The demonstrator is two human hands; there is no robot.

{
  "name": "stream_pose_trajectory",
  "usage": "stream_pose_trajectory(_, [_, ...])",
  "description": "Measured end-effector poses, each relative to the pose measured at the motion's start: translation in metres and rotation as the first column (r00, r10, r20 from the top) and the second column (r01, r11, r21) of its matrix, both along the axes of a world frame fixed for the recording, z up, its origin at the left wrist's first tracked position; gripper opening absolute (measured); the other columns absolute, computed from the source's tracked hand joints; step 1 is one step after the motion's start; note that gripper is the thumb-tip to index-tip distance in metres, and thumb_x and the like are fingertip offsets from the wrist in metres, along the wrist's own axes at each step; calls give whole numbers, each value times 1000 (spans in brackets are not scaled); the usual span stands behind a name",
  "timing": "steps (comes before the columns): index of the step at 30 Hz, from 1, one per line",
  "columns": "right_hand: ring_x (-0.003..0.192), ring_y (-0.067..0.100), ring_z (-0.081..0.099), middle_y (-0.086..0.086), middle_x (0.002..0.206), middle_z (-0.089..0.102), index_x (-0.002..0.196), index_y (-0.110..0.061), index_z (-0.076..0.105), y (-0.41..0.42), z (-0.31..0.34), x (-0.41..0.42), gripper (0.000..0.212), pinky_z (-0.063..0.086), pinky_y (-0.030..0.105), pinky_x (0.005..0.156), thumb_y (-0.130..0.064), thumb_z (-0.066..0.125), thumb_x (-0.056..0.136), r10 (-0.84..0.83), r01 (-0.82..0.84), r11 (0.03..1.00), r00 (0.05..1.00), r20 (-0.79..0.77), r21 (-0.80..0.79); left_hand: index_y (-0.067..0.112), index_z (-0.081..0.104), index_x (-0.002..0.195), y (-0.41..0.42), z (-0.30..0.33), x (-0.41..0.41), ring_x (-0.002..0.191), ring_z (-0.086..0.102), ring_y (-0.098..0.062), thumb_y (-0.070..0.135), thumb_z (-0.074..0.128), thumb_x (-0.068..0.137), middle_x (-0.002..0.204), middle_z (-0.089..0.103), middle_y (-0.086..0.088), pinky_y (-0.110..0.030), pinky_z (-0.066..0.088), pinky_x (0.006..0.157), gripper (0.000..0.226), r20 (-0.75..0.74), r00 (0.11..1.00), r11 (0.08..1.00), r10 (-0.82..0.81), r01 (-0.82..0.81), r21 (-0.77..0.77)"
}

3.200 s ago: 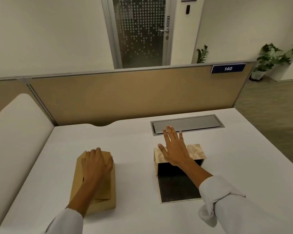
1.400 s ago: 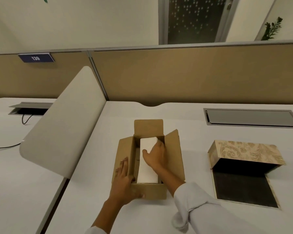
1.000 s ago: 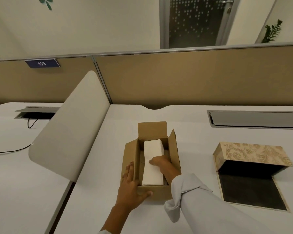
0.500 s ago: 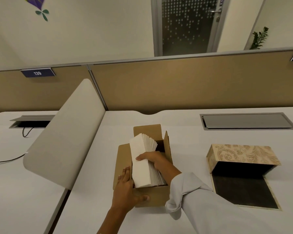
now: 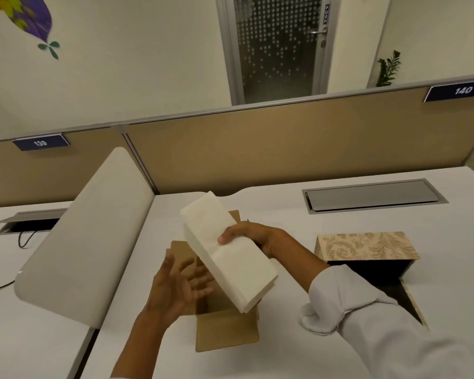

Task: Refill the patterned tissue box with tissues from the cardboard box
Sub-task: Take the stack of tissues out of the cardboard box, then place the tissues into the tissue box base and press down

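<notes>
White desk [image 5: 285,214]: a soft, light white tissue stack [image 5: 227,253] is pinched mid-length by the right hand [image 5: 253,236]; splayed left hand [image 5: 178,285] empty; two-handed support is advised.

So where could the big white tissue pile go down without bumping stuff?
Bare white desk lies between the brown cardboard box and the patterned tissue box, and behind both up to the grey metal hatch. It's crowded over the cardboard box, where both hands meet.
</notes>
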State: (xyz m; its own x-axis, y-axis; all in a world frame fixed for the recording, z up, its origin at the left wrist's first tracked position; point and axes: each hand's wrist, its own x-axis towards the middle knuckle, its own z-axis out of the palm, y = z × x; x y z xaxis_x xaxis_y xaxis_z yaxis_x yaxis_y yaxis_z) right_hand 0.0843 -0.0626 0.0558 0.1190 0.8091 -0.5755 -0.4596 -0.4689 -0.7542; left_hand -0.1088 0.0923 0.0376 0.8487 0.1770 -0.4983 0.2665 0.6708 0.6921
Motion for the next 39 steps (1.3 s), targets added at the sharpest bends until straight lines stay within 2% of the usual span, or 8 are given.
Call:
stream_pose_trajectory(2, [98, 24, 71, 7, 104, 74, 123, -20, 57, -18, 10, 7, 52, 60, 39, 82, -32, 76, 76, 116, -116, 993, 993, -6, -32, 14, 45, 137, -17, 10, 12, 123, 53, -49, 75, 71, 55, 137, 57, -23, -64, 49, 93, 104, 58, 998, 983, -33, 42, -177])
stream_pose_trajectory(5, [84, 19, 77, 3, 90, 79, 117, -21, 57, -47, 19, 15, 50, 62, 36, 73, -34, 76, 72, 278, -271, 951, 960, 24, -150, 18, 52, 133, -40, 13, 26, 119, 56, -48, 77, 70, 53, 130, 61, -20, -64, 53, 88, 101, 48, 997, 978, -52, 61, -197])
stream_pose_trajectory(11, [86, 21, 76, 4, 94, 79, 110, -14, 65, -115, 19, 24, 42, 62, 36, 81, -30, 76, 72, 407, -371, 865, 913, 37, -338, 20, 72, 110, -79, -2, 50, 98, 69, -45, 71, 75, 53, 108, 74, -20, -65, 55, 78, 76, -115, 961, 968, -250, 250, -20])
stream_pose_trajectory(19, [85, 21, 76, 6, 97, 79, 111, -9, 66, -212, -10, 36, 46, 63, 33, 74, -29, 77, 71, 380, -353, 831, 925, -25, -430, 12, 62, 116, -163, -23, 82, 95, 68, -40, 31, 98, 33, 89, 78, -17, -53, 59, 72, 93, -307, 862, 875, -403, 462, 148])
stream_pose_trajectory(24, [98, 26, 69, 10, 102, 74, 109, -10, 66, -304, -37, 47, 55, 53, 45, 97, -29, 80, 60, 91, -73, 906, 996, 24, -416, 12, 66, 111, -198, -53, 81, 84, 73, -37, 30, 95, 40, 88, 78, -15, -52, 59, 72, 78, -279, 905, 928, -322, 360, 99])
stream_pose_trajectory(27, [86, 26, 74, 10, 95, 77, 111, -11, 66, -347, -57, 45, 58, 61, 40, 77, -29, 80, 58, -182, 172, 920, 983, 6, -352, 12, 66, 110, -216, -71, 81, 89, 71, -38, 30, 94, 42, 89, 78, -16, -53, 58, 74, 75, -268, 923, 950, -277, 304, 65])
stream_pose_trajectory(33, [97, 31, 68, 11, 101, 77, 99, -18, 79, -370, -101, 16, 46, 57, 44, 84, -31, 85, 55, -664, 644, 744, 743, -87, -176, 13, 65, 110, -249, -94, 92, 88, 71, -36, 25, 86, 54, 89, 78, -15, -54, 58, 77, 61, -278, 930, 965, -240, 260, 36])
stream_pose_trajectory(39, [85, 28, 73, 11, 97, 76, 106, -17, 74, -361, -122, 8, 57, 61, 42, 77, -36, 89, 55, -781, 761, 618, 623, -42, -200, 18, 64, 105, -271, -104, 112, 94, 65, -35, 29, 75, 53, 98, 71, -15, -54, 57, 80, 55, -346, 911, 958, -222, 270, 96])
